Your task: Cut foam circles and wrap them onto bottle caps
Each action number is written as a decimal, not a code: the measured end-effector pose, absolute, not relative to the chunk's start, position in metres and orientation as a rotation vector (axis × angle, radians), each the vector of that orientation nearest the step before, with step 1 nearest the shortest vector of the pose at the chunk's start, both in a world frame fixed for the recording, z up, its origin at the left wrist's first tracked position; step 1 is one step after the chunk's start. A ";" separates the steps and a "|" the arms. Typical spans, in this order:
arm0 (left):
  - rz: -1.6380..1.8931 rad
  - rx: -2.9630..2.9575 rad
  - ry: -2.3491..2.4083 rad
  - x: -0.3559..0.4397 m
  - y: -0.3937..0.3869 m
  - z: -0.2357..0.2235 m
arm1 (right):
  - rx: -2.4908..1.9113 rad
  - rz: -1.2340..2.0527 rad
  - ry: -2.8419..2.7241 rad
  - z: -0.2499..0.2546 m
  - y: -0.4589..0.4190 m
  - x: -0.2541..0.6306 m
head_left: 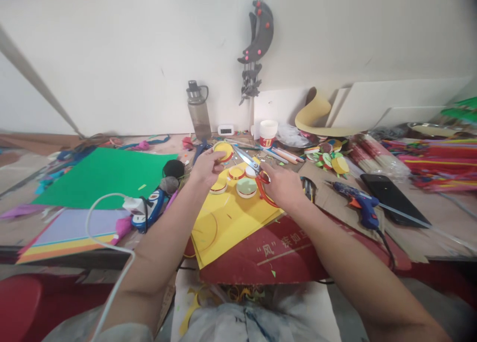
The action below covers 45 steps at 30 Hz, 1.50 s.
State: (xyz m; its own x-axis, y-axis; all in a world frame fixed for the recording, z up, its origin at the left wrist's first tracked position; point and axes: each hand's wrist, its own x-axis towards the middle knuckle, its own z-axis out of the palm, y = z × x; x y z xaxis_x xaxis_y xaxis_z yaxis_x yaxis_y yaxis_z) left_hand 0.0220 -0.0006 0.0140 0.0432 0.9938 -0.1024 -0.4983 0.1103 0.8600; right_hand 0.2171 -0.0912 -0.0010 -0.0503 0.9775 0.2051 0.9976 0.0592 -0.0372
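Observation:
My left hand (pixel 208 167) is closed on a round yellow disc (pixel 224 152) with a red and white edge. In my right hand (pixel 281 185) is a pair of scissors (pixel 250 161) with orange-red handles. Their blades are parted and point up and left toward the yellow disc; whether they touch it I cannot tell. Below both hands, several small round discs lie on yellow sheets (pixel 214 232), among them a pale green-topped one (pixel 246 187) and a smaller yellow one (pixel 236 173).
A green sheet (pixel 108 175) and a power strip (pixel 152 210) lie left. To the right are a blue glue gun (pixel 359 203), a black phone (pixel 393 199) and bundled coloured stems (pixel 443 163). A bottle (pixel 199 113) and paper cup (pixel 268 133) stand behind.

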 end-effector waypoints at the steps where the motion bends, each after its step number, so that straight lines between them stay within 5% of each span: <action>1: 1.323 0.745 0.859 0.022 0.000 0.014 | -2.033 -0.167 -2.145 -0.001 -0.091 0.218; 13: 1.329 0.762 0.855 0.020 -0.002 0.018 | -2.046 0.068 -2.122 0.006 -0.089 0.215; 45: 1.308 0.819 0.870 0.021 -0.005 0.021 | -1.969 -0.164 -2.175 0.001 -0.090 0.223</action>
State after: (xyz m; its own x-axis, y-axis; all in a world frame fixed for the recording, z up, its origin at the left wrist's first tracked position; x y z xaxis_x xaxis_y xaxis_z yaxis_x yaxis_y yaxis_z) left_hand 0.0208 -0.0048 0.0211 0.0566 0.9958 -0.0717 -0.4512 0.0896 0.8879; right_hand 0.2231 -0.0897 0.0006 -0.0911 0.9705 0.2232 0.9930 0.1055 -0.0536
